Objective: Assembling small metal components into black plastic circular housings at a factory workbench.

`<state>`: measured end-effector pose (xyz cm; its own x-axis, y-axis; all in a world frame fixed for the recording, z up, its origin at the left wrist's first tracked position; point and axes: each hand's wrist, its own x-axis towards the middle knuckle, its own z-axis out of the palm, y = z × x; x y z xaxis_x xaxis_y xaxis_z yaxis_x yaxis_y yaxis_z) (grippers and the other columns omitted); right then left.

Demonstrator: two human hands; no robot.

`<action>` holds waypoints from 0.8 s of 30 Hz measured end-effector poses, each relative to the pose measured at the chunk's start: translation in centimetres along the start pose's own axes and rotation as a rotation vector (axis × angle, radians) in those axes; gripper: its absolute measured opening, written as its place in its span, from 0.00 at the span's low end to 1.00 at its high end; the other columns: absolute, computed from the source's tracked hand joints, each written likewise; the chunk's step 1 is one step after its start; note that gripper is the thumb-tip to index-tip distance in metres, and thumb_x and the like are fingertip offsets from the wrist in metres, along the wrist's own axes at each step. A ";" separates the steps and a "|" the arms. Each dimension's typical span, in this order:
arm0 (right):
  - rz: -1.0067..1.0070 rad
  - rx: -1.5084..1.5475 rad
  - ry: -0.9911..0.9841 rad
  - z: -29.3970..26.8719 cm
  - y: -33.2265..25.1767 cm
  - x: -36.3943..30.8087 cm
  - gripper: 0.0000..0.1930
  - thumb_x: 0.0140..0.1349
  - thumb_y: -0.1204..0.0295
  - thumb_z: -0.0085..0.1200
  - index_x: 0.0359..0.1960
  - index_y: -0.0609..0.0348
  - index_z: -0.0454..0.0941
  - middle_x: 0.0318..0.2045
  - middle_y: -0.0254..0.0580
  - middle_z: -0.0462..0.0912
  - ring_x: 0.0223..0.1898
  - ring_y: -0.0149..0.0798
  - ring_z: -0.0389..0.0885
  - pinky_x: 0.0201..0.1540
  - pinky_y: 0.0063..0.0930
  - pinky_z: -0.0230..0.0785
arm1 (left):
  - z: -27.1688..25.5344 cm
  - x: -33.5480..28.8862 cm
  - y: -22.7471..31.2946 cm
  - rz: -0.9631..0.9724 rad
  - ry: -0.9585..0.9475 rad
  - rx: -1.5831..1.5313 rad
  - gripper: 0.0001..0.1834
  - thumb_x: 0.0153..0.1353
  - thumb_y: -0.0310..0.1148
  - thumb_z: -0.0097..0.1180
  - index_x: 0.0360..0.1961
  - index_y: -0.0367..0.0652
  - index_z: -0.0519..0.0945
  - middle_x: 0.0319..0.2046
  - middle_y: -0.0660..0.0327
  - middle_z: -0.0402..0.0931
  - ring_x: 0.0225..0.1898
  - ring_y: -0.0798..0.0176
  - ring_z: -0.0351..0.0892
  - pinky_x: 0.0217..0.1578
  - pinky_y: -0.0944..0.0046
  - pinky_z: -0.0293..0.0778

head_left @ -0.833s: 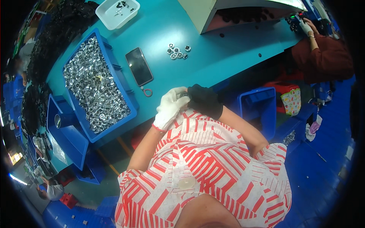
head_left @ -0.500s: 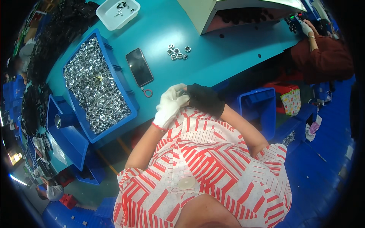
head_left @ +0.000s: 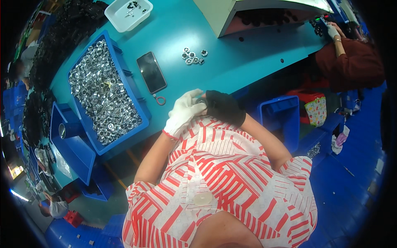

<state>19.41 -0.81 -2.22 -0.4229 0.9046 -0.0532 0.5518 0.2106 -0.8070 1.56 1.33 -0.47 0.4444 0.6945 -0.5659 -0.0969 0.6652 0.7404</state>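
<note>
In front of my body at the table's near edge, my two hands meet. My left hand [head_left: 185, 110], in a white knit glove, is closed with its fingertips against a small shiny part [head_left: 201, 100], most of which the fingers cover. My right hand [head_left: 223, 108], in a black glove, is curled round the same part from the other side. Beyond them on the table lies a small group of round chrome parts [head_left: 195, 60] with dark centres. To the left, a blue bin [head_left: 145, 120] is filled with many similar chrome rings.
A phone [head_left: 151, 72] with a red loop lies between bin and hands. Behind are a white tray [head_left: 124, 27] with small parts and a pale box-like housing [head_left: 211, 16]. Blue crates [head_left: 76, 153] stand at left; another blue bin [head_left: 291, 124] is at right. A co-worker [head_left: 351, 62] sits far right.
My left hand's fingers have spread slightly and its forearm has shifted a little left. My right hand stays close to the same place. The things on the table have not moved.
</note>
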 end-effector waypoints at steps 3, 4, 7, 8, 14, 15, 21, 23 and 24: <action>0.007 -0.084 0.124 0.1 -0.6 0.1 0.21 0.51 0.63 0.60 0.46 0.52 0.71 0.36 0.43 0.77 0.35 0.46 0.79 0.36 0.35 0.72 | 0.9 -0.4 -0.7 0.059 0.072 -0.090 0.24 0.54 0.22 0.54 0.54 0.30 0.66 0.35 0.60 0.74 0.29 0.70 0.74 0.32 0.74 0.73; -0.033 -0.150 0.169 0.2 -0.7 0.2 0.20 0.50 0.63 0.60 0.45 0.52 0.71 0.35 0.42 0.77 0.34 0.46 0.79 0.36 0.35 0.72 | 1.1 -0.5 -0.8 0.096 0.100 -0.071 0.21 0.55 0.22 0.52 0.51 0.32 0.68 0.33 0.62 0.73 0.26 0.72 0.72 0.27 0.75 0.70; -0.039 -0.233 0.033 -0.3 -1.0 0.4 0.19 0.49 0.63 0.61 0.42 0.54 0.72 0.33 0.41 0.76 0.33 0.45 0.78 0.35 0.35 0.72 | 1.4 -0.7 -0.9 0.089 0.168 0.049 0.20 0.55 0.24 0.53 0.50 0.33 0.70 0.31 0.63 0.73 0.25 0.74 0.70 0.25 0.75 0.68; -0.039 -0.232 0.032 -0.2 -0.8 0.3 0.19 0.49 0.63 0.61 0.42 0.54 0.72 0.33 0.41 0.76 0.33 0.45 0.78 0.35 0.35 0.72 | 1.3 -0.7 -0.9 0.088 0.170 0.049 0.20 0.55 0.24 0.53 0.50 0.33 0.70 0.31 0.63 0.73 0.25 0.74 0.70 0.25 0.75 0.68; -0.044 -0.288 0.030 0.3 -1.0 -0.1 0.20 0.50 0.64 0.60 0.44 0.53 0.72 0.33 0.42 0.75 0.33 0.44 0.78 0.34 0.36 0.71 | -0.4 0.2 -1.1 0.003 -0.002 0.122 0.25 0.54 0.24 0.52 0.55 0.29 0.66 0.32 0.61 0.75 0.28 0.72 0.72 0.32 0.74 0.71; -0.023 -0.186 0.038 0.0 -1.5 0.0 0.21 0.50 0.63 0.61 0.45 0.53 0.72 0.34 0.43 0.75 0.34 0.45 0.78 0.35 0.36 0.71 | -0.4 0.2 -0.8 -0.031 0.019 0.180 0.25 0.54 0.23 0.52 0.55 0.29 0.66 0.33 0.60 0.76 0.28 0.71 0.74 0.32 0.74 0.72; 0.014 0.000 -0.011 -0.6 0.2 -0.1 0.24 0.49 0.62 0.61 0.48 0.55 0.70 0.37 0.43 0.75 0.39 0.47 0.77 0.40 0.36 0.71 | -0.1 -0.4 -0.5 -0.023 0.005 -0.081 0.26 0.53 0.23 0.53 0.54 0.29 0.66 0.35 0.57 0.76 0.33 0.68 0.77 0.39 0.72 0.77; 0.096 0.057 0.027 -0.6 0.0 0.0 0.24 0.50 0.61 0.61 0.47 0.55 0.70 0.38 0.43 0.75 0.39 0.47 0.77 0.40 0.36 0.71 | -0.1 -0.3 -0.7 -0.006 0.016 -0.144 0.25 0.53 0.23 0.53 0.54 0.29 0.66 0.36 0.56 0.75 0.34 0.68 0.77 0.41 0.71 0.77; 0.037 -0.018 0.081 -0.3 0.1 -0.1 0.23 0.49 0.62 0.61 0.46 0.55 0.71 0.37 0.43 0.75 0.38 0.46 0.78 0.39 0.35 0.71 | 0.0 -0.3 -0.6 0.011 0.018 -0.091 0.25 0.53 0.24 0.54 0.53 0.29 0.67 0.36 0.56 0.75 0.34 0.68 0.77 0.41 0.71 0.77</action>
<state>19.70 -0.74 -2.09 -0.3431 0.9387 -0.0346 0.5795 0.1825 -0.7943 1.42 0.73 -0.69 0.4272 0.7063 -0.5645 -0.1829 0.6789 0.7111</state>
